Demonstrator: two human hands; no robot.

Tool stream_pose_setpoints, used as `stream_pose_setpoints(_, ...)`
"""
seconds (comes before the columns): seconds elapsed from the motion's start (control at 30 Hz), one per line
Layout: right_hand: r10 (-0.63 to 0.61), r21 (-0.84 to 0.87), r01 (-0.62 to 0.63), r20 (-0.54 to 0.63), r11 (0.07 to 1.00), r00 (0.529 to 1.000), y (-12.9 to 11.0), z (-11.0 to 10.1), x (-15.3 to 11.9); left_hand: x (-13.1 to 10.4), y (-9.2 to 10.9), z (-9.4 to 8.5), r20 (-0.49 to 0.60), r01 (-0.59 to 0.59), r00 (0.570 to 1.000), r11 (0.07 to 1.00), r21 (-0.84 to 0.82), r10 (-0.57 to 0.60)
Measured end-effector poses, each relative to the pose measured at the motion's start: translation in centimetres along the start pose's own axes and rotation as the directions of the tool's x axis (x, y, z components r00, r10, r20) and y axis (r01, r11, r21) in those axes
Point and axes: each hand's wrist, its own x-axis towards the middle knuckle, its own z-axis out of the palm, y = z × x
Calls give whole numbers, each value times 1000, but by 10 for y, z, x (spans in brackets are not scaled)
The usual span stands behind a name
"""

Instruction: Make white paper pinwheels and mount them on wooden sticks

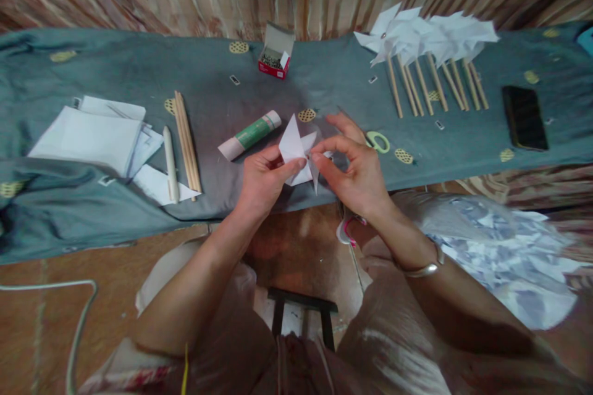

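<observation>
A piece of folded white paper (291, 141) is held up between the person's two hands, just over the near edge of the cloth-covered table (324, 89), its points sticking out in several directions. The left hand (263, 179) has it firmly, thumb lying over the paper near its middle and the fingers curled behind. The right hand (354, 166) pinches at the middle from the other side, thumb and forefinger nearly meeting, the remaining fingers loosely spread (whether something tiny sits in that pinch too, I can't tell from here).

I'd expect it to weigh next to nothing: crisp along the folds, springy at the points, and easily creased or torn by a hard squeeze. The layered middle looks the best place to hold; the free points would probably bend.

Just beyond the left hand lies a green-and-white tube (252, 134), and near the right hand a green scissor handle (377, 142). Farther back stands an open red box (275, 63) of small metallic bits. Off to the person's left are loose wooden sticks (186, 143) and a paper stack (92, 139); to the right, white pinwheels (430, 37) on sticks and a dark phone (524, 117).
</observation>
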Motion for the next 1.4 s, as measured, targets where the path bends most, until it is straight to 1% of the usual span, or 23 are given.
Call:
stream_pose_setpoints(0.13, 0, -24, 0, -13, 1000, 1000, -2, 2, 0, -1, 2, 1, -4, 3, 1000, 1000, -2, -3)
stream_pose_setpoints(0.27, 26, 1, -26, -15, 1000, 1000, -4, 2, 0, 0, 1, 1, -8, -4, 1000, 1000, -3, 4)
stream_pose_setpoints(0.4, 83, 72, -82, -12, 994, 997, -6, 1, 0, 1, -1, 1, -14, -17, 1000, 1000, 13, 17)
stream_pose_setpoints(0.57, 181, 199, -187, 46, 962, 982, -5, 1, 2, 1, -1, 1, -23, -10, 1000, 1000, -1, 10)
stream_pose_setpoints(0.7, 220, 291, -240, 99, 926, 970, -4, 0, 4, 0, 1, 1, -26, 4, 1000, 1000, 4, -4)
stream_pose_setpoints(0.8, 241, 324, -267, 117, 908, 963, -6, 0, 4, -1, 1, 1, -23, 13, 1000, 1000, 9, -13)
stream_pose_setpoints(0.97, 219, 348, -245, 113, 905, 969, -10, -2, 3, 0, 2, 1, -28, 11, 1000, 1000, 1, -11)
stream_pose_setpoints(1.1, 176, 380, -170, 20, 909, 984, -5, -13, 7, 2, 1, -2, -69, 3, 998, 1000, -12, -4)
stream_pose_setpoints(1.2, 182, 340, -153, -56, 928, 982, 9, -22, 11, 4, -1, -5, -100, -10, 995, 999, -45, 5)
stream_pose_setpoints(1.27, 191, 262, -159, -101, 952, 976, 19, -25, 13, 5, -1, -6, -114, -14, 993, 998, -56, 7)
stream_pose_setpoints(1.4, 154, 28, -152, -83, 988, 985, 32, -22, 9, 6, 0, -7, -113, 5, 993, 998, -60, -12)
